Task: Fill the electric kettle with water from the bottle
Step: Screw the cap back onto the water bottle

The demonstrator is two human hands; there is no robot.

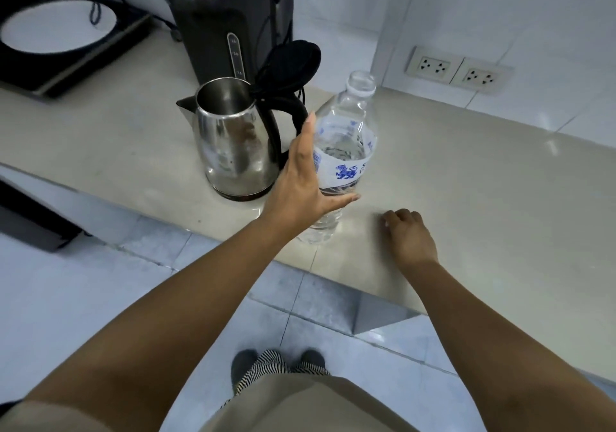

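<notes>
On the beige countertop (466,181), a clear plastic water bottle (343,151) stands upright with its cap off and its mouth open, roughly half full, wearing a white label with blue print. Just beside it, at its nine o'clock, sits the stainless-steel electric kettle (233,138), lid (293,61) flipped up and back so the bare interior shows; its spout points toward nine o'clock and its black handle faces the bottle. The left hand (303,178) is spread wide against the bottle's left flank, fingers extended upward along the plastic and thumb stretched across the lower front below the label, a loose cupping contact rather than a firm wrap; whether the hidden fingers curl behind the bottle cannot be told. The right hand (410,235) rests on the counter at the bottle's four o'clock, apart from it, fingers curled under into a loose fist, holding nothing that shows. At twelve o'clock from the kettle rises a tall dark hot-water dispenser (216,31) with a level gauge on its front. At ten o'clock, well apart, lies a black induction cooktop (66,48) with a white round zone. Two wall sockets (456,69) sit at the bottle's two o'clock on the tiled wall.
</notes>
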